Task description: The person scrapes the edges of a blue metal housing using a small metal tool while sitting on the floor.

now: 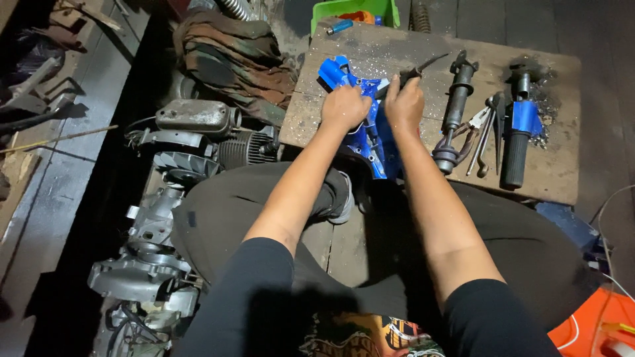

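Engine [165, 218] on the floor to the person's left is the biggest lump here, grey and finned, lying along the leg with a folded camo cloth [231, 59] up past it. Next is the wooden board [410, 53] used as a work surface, dusted with pale filings. On its right side sit a black-and-blue handlebar grip [519, 135], a dark shaft [456, 99] and a pair of pliers [477, 127], all lying roughly top to bottom, parked clear of the job. A green tray [324, 13] sits at the far edge.

The blue metal part [367, 129] lies at the near-left edge of the board, long axis running from far-left toward the knees, near end hanging over the edge. Left hand [345, 106] is pressed down on top with fingers curled, looks like it's pinning the part so it can't slide. Right hand [405, 102] is closed around a thin dark tool [423, 67], which points up and to the right, away from the person.
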